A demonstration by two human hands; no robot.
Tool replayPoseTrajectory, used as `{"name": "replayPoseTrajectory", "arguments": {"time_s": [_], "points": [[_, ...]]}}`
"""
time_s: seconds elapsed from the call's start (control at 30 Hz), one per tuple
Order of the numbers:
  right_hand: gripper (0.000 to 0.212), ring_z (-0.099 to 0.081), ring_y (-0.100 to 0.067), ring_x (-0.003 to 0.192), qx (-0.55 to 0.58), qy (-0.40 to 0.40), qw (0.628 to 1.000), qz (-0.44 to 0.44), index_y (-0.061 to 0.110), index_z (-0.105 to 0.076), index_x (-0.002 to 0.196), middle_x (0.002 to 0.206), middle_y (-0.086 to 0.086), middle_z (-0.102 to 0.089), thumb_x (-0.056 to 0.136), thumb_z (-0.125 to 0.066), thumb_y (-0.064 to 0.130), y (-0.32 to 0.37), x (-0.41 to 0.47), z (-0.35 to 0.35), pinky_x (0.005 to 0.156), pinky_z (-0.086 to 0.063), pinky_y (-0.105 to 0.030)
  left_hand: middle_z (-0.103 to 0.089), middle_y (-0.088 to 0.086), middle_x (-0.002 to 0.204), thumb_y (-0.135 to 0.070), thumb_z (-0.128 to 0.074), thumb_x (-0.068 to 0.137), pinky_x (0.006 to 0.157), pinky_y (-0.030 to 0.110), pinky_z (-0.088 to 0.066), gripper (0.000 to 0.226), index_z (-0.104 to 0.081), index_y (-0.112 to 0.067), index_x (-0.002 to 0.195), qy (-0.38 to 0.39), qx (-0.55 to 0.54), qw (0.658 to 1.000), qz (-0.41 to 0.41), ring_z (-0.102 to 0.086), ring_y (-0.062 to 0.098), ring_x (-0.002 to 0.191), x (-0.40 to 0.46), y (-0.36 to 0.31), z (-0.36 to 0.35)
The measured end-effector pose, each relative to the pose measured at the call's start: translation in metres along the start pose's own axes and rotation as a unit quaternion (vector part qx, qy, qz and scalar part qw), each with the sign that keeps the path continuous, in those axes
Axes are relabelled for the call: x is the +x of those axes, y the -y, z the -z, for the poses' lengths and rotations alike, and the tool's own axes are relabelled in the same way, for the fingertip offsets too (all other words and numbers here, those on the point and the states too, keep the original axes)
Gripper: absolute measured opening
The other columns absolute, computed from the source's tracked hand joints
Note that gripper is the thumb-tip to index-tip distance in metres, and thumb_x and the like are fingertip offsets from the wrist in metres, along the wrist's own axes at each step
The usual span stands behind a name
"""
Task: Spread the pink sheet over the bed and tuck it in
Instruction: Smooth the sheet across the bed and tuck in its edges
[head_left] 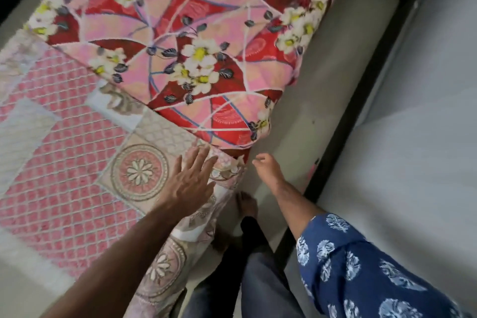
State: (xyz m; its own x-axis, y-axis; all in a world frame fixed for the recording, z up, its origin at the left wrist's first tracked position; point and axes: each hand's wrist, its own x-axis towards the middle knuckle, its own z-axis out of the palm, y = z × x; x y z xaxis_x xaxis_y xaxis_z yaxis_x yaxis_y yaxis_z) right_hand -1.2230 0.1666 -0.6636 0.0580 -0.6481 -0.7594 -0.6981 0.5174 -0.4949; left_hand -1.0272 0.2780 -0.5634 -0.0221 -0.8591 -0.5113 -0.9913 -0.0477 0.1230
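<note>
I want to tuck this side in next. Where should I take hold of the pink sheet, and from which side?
Probably grip the pink sheet along its hanging edge at the bed's near side, coming from the floor side with the right hand, which hangs there holding nothing. The cloth folds over the edge there, while the left hand lies flat on top, steadying it.

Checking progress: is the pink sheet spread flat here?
Partly: pink sheet lies flat under left hand; the red floral blanket covers the far part.
</note>
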Motion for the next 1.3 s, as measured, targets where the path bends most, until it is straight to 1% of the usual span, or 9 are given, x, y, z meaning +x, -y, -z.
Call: {"name": "replayPoseTrajectory", "arguments": {"time_s": [0.17,0.27,0.43,0.53,0.73,0.83,0.93,1.1,1.3], "points": [[0.034,-0.063,-0.016,0.083,0.225,0.014,0.971,-0.075,0.001,-0.068,0.115,0.109,-0.007,-0.071,0.093,-0.065,0.028,-0.010,0.047,-0.034,0.062,-0.044,-0.020,0.001,0.004,0.168,-0.042,-0.045,0.100,0.121,0.060,-0.013,0.069,-0.012,-0.024,0.158,0.027,-0.023,0.999,0.008,0.001,0.028,0.155,0.052,0.006,-0.025],[0.040,-0.065,-0.015,0.087,0.327,0.061,0.935,-0.124,0.010,-0.070,0.115,0.110,-0.003,-0.073,0.092,-0.066,0.043,-0.015,0.059,-0.047,0.065,-0.043,-0.023,0.005,0.003,0.168,-0.044,-0.042,0.102,0.121,0.058,-0.012,0.070,-0.007,-0.024,0.160,0.030,-0.021,0.999,0.012,0.003,0.027,0.155,0.075,0.010,-0.038],[0.015,-0.065,-0.010,0.073,0.445,0.097,0.883,-0.110,0.020,-0.066,0.084,0.078,0.006,-0.071,0.093,-0.068,0.031,-0.027,0.060,-0.049,0.068,-0.048,-0.028,0.008,0.006,0.168,-0.052,-0.036,0.100,0.122,0.060,-0.013,0.075,-0.003,-0.023,0.161,0.015,-0.016,1.000,-0.017,0.006,0.031,0.155,0.079,0.014,-0.061],[0.022,-0.059,-0.009,0.057,0.442,0.031,0.892,-0.088,0.017,-0.060,0.073,0.059,0.007,-0.063,0.091,-0.072,0.018,-0.040,0.058,-0.048,0.060,-0.045,-0.024,0.007,0.008,0.168,-0.059,-0.023,0.101,0.122,0.060,-0.010,0.074,-0.002,-0.020,0.161,-0.011,0.001,0.999,-0.030,0.006,0.032,0.154,0.079,0.014,-0.070],[0.028,-0.055,-0.013,0.062,0.387,-0.120,0.899,-0.168,0.016,-0.054,0.070,0.073,-0.004,-0.056,0.095,-0.064,0.010,-0.130,0.035,-0.046,0.045,-0.041,-0.011,0.011,0.010,0.168,-0.051,-0.037,0.101,0.120,0.065,-0.011,0.077,0.005,-0.025,0.160,-0.011,0.029,0.998,-0.047,0.006,0.036,0.154,0.084,0.012,-0.076],[0.021,-0.065,-0.012,0.067,0.410,-0.073,0.896,-0.154,0.015,-0.058,0.079,0.083,-0.007,-0.065,0.097,-0.056,0.005,-0.134,0.029,-0.052,0.064,-0.050,-0.013,0.008,0.010,0.168,-0.051,-0.038,0.100,0.120,0.065,-0.012,0.077,0.001,-0.024,0.161,-0.015,0.030,0.998,-0.050,0.003,0.037,0.154,0.084,0.013,-0.079],[0.012,-0.070,-0.015,0.091,0.429,0.018,0.898,-0.097,0.021,-0.064,0.099,0.099,0.000,-0.075,0.097,-0.062,0.032,-0.094,0.038,-0.052,0.093,-0.051,-0.036,0.004,0.011,0.168,-0.053,-0.036,0.098,0.118,0.066,-0.016,0.077,-0.004,-0.022,0.161,-0.023,0.032,0.998,-0.055,0.000,0.037,0.154,0.085,0.015,-0.082],[0.018,-0.069,-0.001,0.067,0.421,-0.006,0.907,0.019,0.011,-0.062,0.093,0.082,-0.001,-0.072,0.088,-0.076,0.022,-0.034,0.051,-0.054,0.063,-0.052,-0.015,0.003,0.008,0.169,-0.055,-0.038,0.098,0.119,0.065,-0.018,0.078,-0.005,-0.024,0.161,-0.021,0.035,0.998,-0.052,-0.002,0.035,0.154,0.087,0.018,-0.083],[0.011,-0.065,-0.011,0.072,0.371,-0.036,0.926,0.057,0.010,-0.064,0.085,0.083,-0.006,-0.069,0.089,-0.073,0.012,-0.041,0.055,-0.062,0.069,-0.055,-0.023,0.005,0.008,0.169,-0.057,-0.036,0.098,0.119,0.064,-0.018,0.078,-0.002,-0.024,0.161,-0.029,0.040,0.997,-0.057,-0.002,0.035,0.154,0.087,0.019,-0.085]]}}
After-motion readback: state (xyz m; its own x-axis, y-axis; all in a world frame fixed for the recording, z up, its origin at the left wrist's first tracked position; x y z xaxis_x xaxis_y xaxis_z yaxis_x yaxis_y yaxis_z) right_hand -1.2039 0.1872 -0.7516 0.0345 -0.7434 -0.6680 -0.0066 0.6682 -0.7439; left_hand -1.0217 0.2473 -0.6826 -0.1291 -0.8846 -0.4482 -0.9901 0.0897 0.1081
